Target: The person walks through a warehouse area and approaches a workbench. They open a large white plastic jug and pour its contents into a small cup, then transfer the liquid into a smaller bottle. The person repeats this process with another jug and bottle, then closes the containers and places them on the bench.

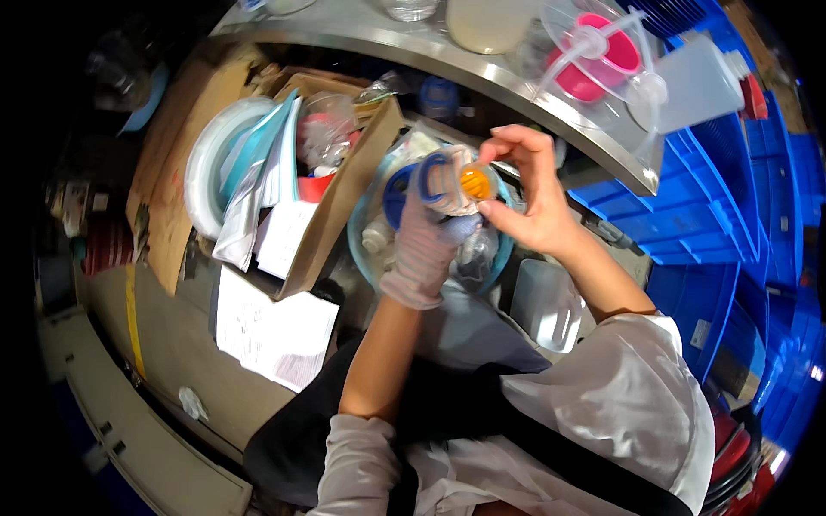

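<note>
A gloved left hand grips a small clear container with an orange centre, held over a round blue basin. At its 3 o'clock, the bare right hand pinches its rim. The steel bench edge runs close at 12 o'clock; an open cardboard box crowds 9 o'clock.
</note>
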Tool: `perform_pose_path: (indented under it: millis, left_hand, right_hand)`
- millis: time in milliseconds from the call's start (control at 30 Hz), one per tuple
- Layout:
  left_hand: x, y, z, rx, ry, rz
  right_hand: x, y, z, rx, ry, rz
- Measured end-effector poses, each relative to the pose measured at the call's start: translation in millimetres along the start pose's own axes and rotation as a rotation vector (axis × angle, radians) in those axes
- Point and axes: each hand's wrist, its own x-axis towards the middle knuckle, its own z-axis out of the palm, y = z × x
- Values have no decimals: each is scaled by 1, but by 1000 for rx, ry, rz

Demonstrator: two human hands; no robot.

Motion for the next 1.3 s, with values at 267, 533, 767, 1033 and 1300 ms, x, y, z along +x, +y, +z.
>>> perform_pose_path:
  millis: [267, 533, 767, 1033, 1300]
  left_hand:
    - [-21, -18, 20, -59, -43, -163]
    - [-66, -37, 37, -439, 63, -462]
    - [-85, -57, 34, -436, 115, -514]
    - [-90, -66, 30, -610, 134, -545]
    - [-87, -77, 42, -613, 19, -379]
  right_hand:
    - [-30, 4, -17, 86, 86, -39]
    - [-78, -15, -129, -342, 363, -57]
    - [-62, 5, -180, -517, 475, 48]
    - [-74, 14, -182, -531, 504, 4]
    - [-141, -21, -71, -714, 110, -6]
